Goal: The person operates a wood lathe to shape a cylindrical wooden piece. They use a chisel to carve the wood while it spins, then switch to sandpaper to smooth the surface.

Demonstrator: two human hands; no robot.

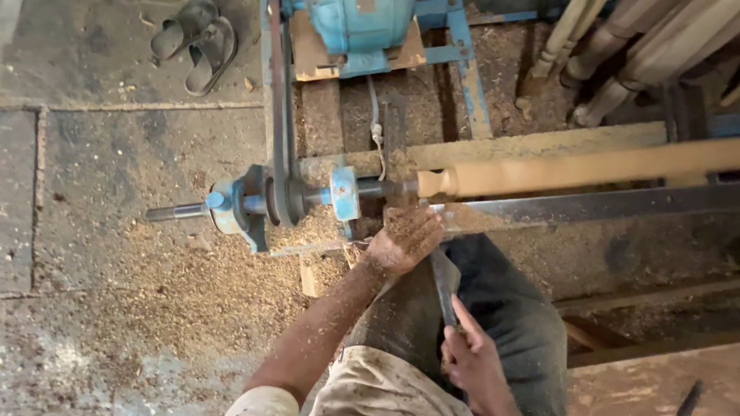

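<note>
- The left hand (403, 240), coated in sawdust, is clamped over the blade end of a turning chisel (445, 281), pressing it down on the dark metal tool rest (586, 206); its fingers are curled shut over the tool.
- The right hand (475, 362) grips the same chisel low on its handle, fingers wrapped closed around it, just above the person's dark trousers (509, 300).
- The wooden workpiece (578, 171) is mounted in the lathe, running from the drive spindle out past the right edge of view.
- Its left end already shows a turned bead and a narrow neck just beside the spindle; the long stretch to the right looks rounded but plain, so the shaping seems to be at an early stage, with most of the length left.
- The blue headstock (254, 202) and its belt (279, 100) stand to the left.
- Heavy sawdust covers the floor (139, 293); finished turned legs (617, 54) lean at upper right.
</note>
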